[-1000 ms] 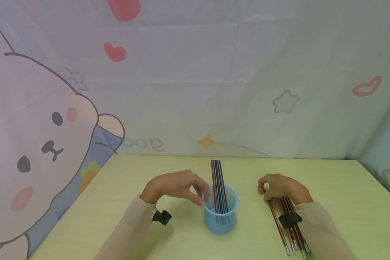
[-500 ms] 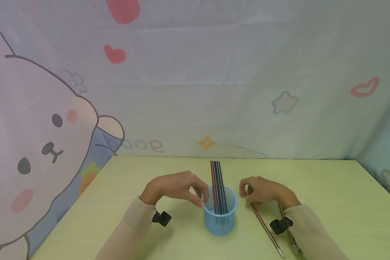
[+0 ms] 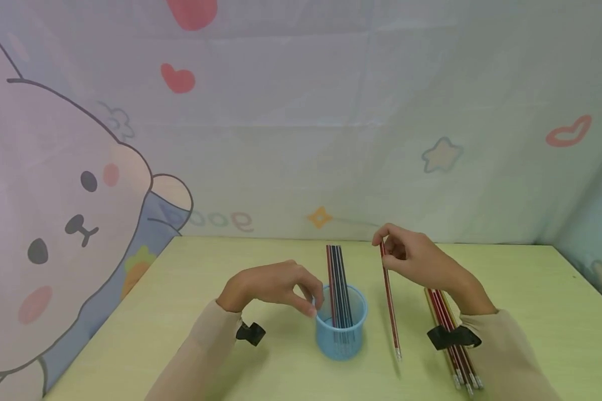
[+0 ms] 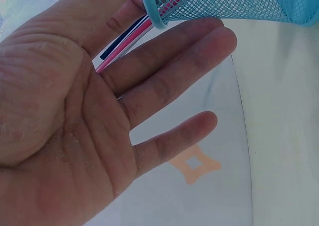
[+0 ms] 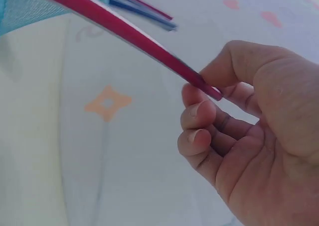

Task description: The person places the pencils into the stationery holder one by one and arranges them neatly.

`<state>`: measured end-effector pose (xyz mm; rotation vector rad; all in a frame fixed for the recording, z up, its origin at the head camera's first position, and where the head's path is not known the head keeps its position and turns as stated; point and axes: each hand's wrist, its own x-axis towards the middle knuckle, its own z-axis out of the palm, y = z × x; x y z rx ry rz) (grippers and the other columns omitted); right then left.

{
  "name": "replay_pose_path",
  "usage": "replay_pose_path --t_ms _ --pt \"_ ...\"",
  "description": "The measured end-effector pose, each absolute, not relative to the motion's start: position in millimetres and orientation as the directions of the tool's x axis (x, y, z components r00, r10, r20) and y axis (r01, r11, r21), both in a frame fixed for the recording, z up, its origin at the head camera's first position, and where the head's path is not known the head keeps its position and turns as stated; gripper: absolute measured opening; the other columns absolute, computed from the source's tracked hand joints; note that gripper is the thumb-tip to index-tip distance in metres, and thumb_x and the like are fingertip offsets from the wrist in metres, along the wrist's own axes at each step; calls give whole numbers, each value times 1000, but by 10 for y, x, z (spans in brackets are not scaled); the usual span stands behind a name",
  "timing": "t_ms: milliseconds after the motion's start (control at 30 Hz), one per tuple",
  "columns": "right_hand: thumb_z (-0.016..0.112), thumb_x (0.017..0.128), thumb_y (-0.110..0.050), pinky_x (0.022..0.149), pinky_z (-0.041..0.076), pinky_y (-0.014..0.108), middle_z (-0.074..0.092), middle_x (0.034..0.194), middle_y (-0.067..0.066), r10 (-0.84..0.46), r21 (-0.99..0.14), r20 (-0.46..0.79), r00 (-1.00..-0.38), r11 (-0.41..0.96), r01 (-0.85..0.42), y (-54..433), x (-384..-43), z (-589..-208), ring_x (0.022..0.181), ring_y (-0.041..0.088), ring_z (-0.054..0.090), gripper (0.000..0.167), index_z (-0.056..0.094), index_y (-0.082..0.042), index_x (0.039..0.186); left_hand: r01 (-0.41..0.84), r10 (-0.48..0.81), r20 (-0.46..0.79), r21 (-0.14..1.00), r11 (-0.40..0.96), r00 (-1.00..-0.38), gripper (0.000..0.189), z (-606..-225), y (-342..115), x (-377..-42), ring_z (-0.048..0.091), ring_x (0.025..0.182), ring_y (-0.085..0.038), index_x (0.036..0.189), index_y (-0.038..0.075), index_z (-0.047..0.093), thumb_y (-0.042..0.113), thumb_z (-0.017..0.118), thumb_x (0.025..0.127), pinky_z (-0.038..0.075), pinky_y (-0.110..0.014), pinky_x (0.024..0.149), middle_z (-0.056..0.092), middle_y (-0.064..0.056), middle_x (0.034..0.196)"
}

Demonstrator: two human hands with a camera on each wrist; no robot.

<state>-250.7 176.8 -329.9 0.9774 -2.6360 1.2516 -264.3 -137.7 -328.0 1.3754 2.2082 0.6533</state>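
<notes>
A pale surface [image 3: 532, 289] before a printed cloth backdrop [image 3: 281, 83]. A red pencil [image 3: 388, 298] hangs steeply, eraser end down, just right of the blue cup [image 3: 339, 343] and outside its rim. The right hand [image 3: 415, 254], the nearer to it, pinches its upper end, other fingers curled. The left hand [image 3: 278, 285] pinches the cup's left rim, outer fingers extended.

My head view looks forward and down; close-up wrist views face my left hand [image 4: 84, 104] and right hand [image 5: 261, 136], sharing the cup [image 4: 234, 7].
</notes>
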Motion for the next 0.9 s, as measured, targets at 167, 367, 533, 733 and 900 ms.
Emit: replay_pose_path --t_ms 167,367,533,733,900 --pt "55 96 0 60 45 27 58 84 2 -458 -634 445 -770 446 -632 1774 -2374 -3134 70 17 55 24 55 -15 115 690 908 -129 610 389 -398 7 -3275 -1384 -2633 67 96 -2 95 14 72 20 73 92 53 -23 88 69 13 92" --pt "57 96 1 60 44 25 57 87 2 -344 -600 597 -725 408 -688 1775 -2231 -2991 73 16 57 26 55 -12 118 691 907 -128 608 391 -401 7 -3275 -1384 -2640 67 97 -2 94 16 72 23 73 92 53 -23 88 69 12 93" --pt "58 96 3 61 43 23 58 88 2 -250 -582 681 -689 386 -716 1746 -2211 -2982 73 14 54 28 55 -8 121 688 904 -134 607 399 -406 6 -3283 -1377 -2635 66 98 -1 95 16 72 22 73 93 53 -22 89 70 10 95" --pt "58 95 3 58 46 23 59 86 -1 -275 -535 689 -670 432 -727 1654 -2304 -3069 70 13 56 27 54 -8 120 693 904 -136 599 400 -405 7 -3271 -1382 -2636 67 98 -1 95 16 72 23 73 93 53 -22 89 71 9 96" --pt "58 94 4 57 48 25 59 85 -3 -338 -495 656 -675 482 -722 1534 -2360 -3174 72 11 56 26 54 -8 117 693 905 -139 600 400 -402 7 -3278 -1377 -2640 66 97 -1 95 16 71 22 73 93 53 -22 89 71 8 96"
